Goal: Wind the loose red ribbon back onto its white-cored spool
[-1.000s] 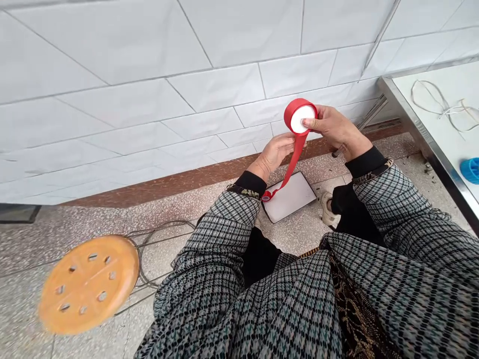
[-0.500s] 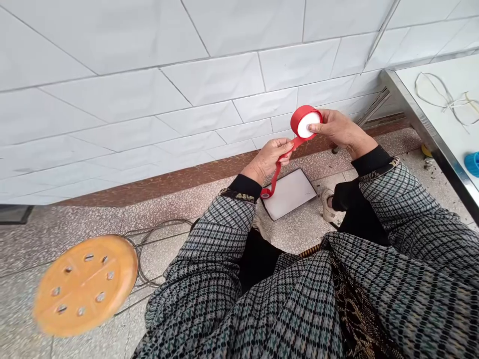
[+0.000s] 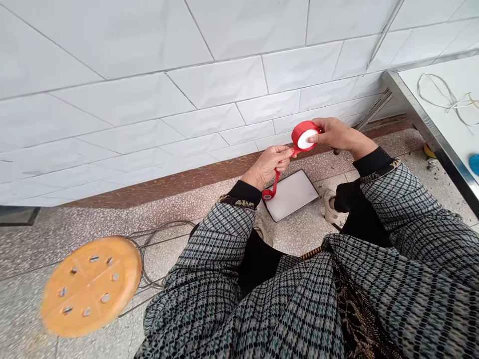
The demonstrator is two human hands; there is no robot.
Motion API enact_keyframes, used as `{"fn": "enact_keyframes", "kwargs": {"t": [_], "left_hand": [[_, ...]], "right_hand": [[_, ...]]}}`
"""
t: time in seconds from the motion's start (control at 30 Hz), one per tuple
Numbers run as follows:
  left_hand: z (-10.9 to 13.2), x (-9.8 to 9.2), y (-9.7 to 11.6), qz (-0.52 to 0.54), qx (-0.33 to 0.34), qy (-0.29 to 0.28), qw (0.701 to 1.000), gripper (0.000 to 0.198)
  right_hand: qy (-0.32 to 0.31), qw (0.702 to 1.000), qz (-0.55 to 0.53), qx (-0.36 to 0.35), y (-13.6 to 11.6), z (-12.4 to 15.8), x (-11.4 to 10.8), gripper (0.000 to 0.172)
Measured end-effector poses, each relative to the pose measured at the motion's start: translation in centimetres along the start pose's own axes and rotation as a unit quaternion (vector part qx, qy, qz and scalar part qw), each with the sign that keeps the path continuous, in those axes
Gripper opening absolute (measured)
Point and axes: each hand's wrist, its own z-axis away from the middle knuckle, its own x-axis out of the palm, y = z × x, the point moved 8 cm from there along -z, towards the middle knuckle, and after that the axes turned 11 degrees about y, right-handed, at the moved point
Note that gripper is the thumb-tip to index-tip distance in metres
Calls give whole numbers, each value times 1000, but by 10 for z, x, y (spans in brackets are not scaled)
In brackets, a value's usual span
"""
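My right hand (image 3: 335, 134) holds a wide roll of red ribbon (image 3: 298, 133) by its edge, fingers behind and thumb on its white side face (image 3: 307, 140). Close on its left, my left hand (image 3: 272, 163) is closed in a pinch on the red strip just below the roll. From under that hand the strip (image 3: 276, 182) runs down to a small red coil (image 3: 268, 194). The coil shows in front of the left corner of a shallow white tray with a dark rim (image 3: 293, 195) on the floor; whether it touches the tray I cannot tell.
An orange round stool (image 3: 92, 289) with holes in its seat and wire legs stands at the left. White wall tiles (image 3: 224, 75) rise ahead. At the right is a metal-edged table (image 3: 430, 117) bearing white cord (image 3: 445, 99) and a blue object (image 3: 474, 163).
My right hand and the big roll have come down, nearer to my left hand. The strip between them is shorter. My left hand, still pinching, sits slightly lower.
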Motion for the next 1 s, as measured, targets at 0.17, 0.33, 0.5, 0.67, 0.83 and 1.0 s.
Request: {"fn": "enact_keyframes", "kwargs": {"t": [0.17,0.33,0.5,0.67,0.83,1.0], "left_hand": [[-5,-6,-11,-7,-20,9,1000,32],[-12,-12,-21,-23,-50,78,995,33],[-11,-10,-20,-45,-40,113,992,53],[-15,-5,-27,-72,-47,97,992,71],[-24,0,-44,-55,-80,67,993,72],[-26,2,-51,6,-77,83,994,61]], "right_hand": [[-30,989,141,-32,8,0,5,21],[-56,944,311,-92,5,1,20,11],[-73,888,430,-144,-7,8,37,12],[-91,839,508,-175,-17,20,57,20],[-86,803,548,-217,-24,27,73,32],[-91,793,558,-229,-24,26,78,34]]}}
